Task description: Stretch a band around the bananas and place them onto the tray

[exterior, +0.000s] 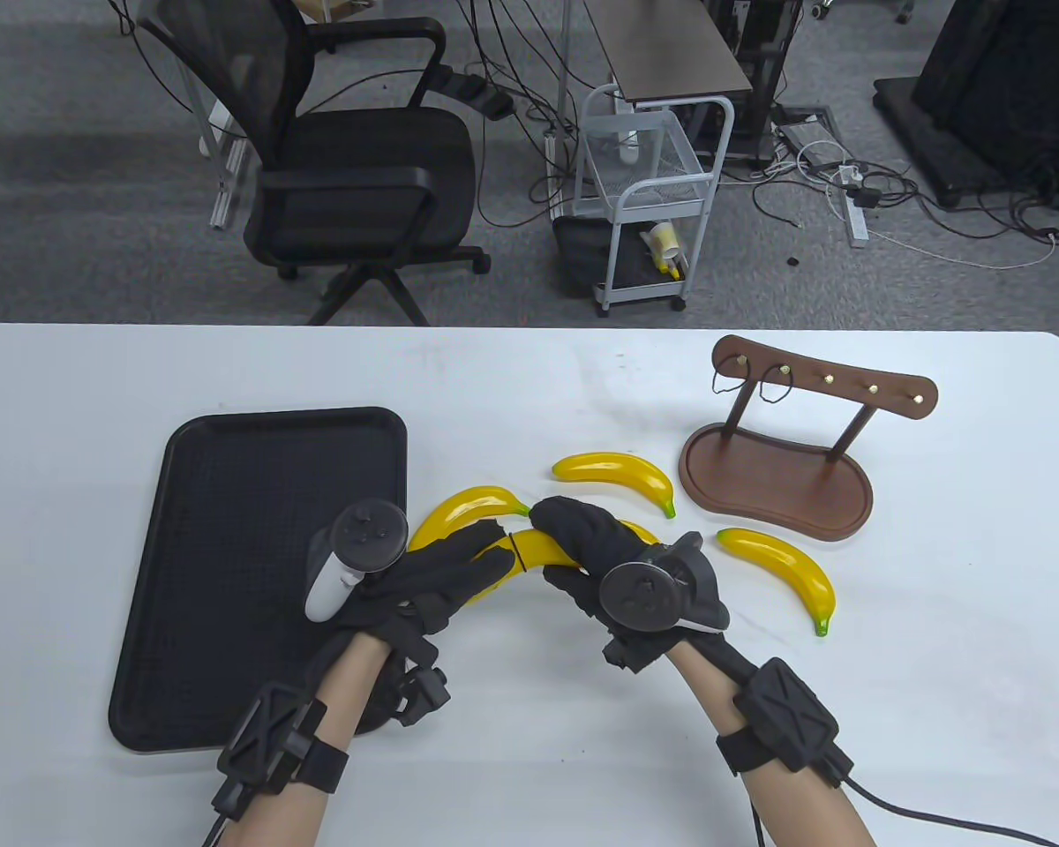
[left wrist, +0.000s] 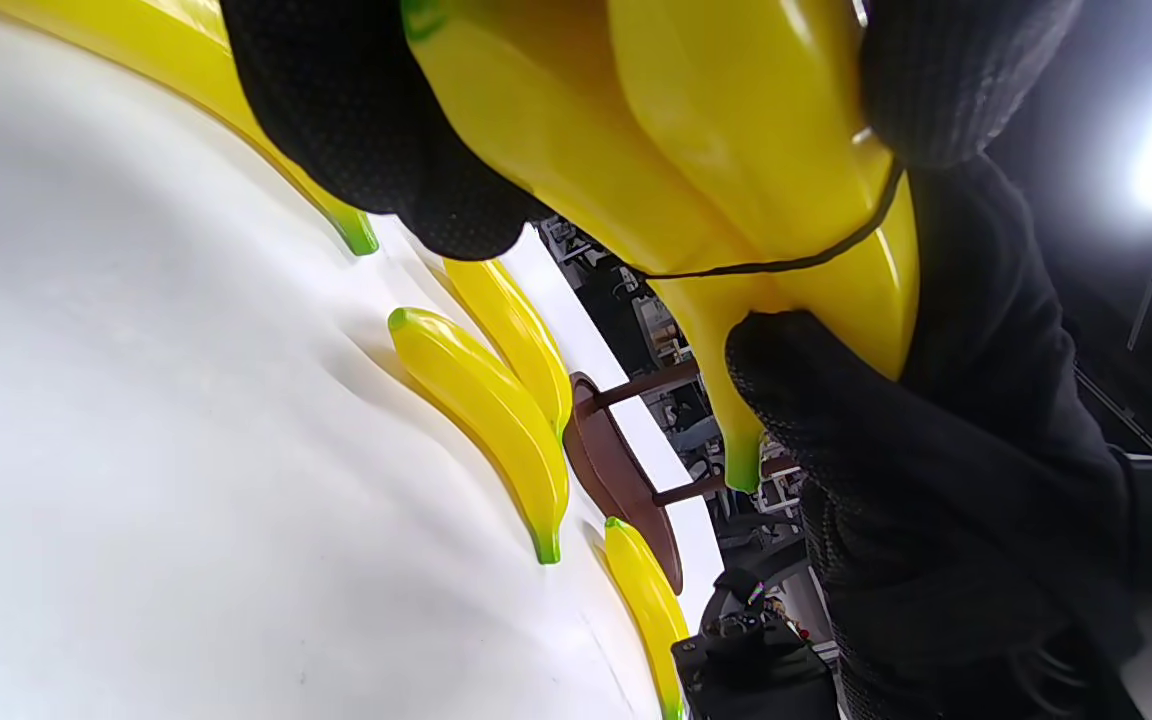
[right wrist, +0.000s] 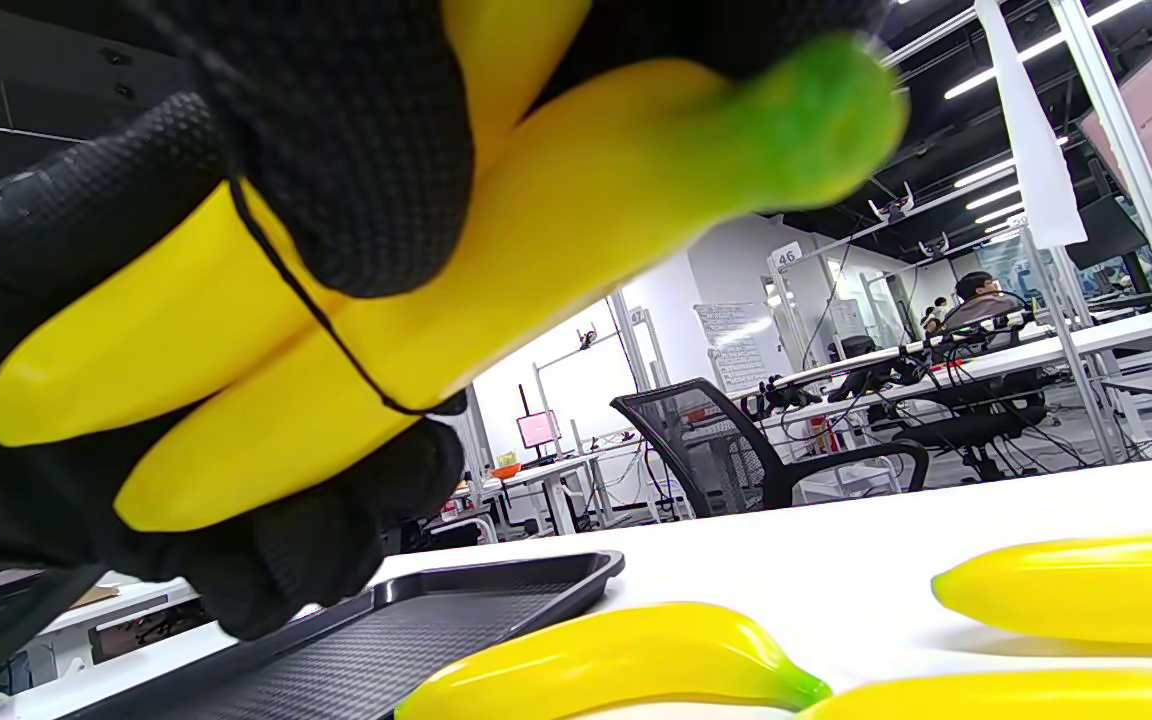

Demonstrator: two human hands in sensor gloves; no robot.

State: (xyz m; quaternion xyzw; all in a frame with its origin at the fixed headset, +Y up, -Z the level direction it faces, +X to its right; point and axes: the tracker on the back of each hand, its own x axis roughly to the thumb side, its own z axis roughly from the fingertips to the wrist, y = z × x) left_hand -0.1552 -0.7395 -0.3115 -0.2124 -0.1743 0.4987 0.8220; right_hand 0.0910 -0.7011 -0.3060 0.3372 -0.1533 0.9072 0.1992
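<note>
On the worktop the tray lies left and the stand right. Between them, both hands hold two banded bananas, with three loose bananas behind and right of them.

Both hands wear black knit gloves with a fine dotted grip texture over the fingers and palms. The left hand carries a tracker with a dark grey round head, small buttons on top, and a white handle. The right hand has a similar tracker, its round disc dark grey, with a thin white edge showing beneath. Each forearm is bare but for a black strap holding a squarish black module embossed with a cross pattern; black cables run back from both modules.
</note>
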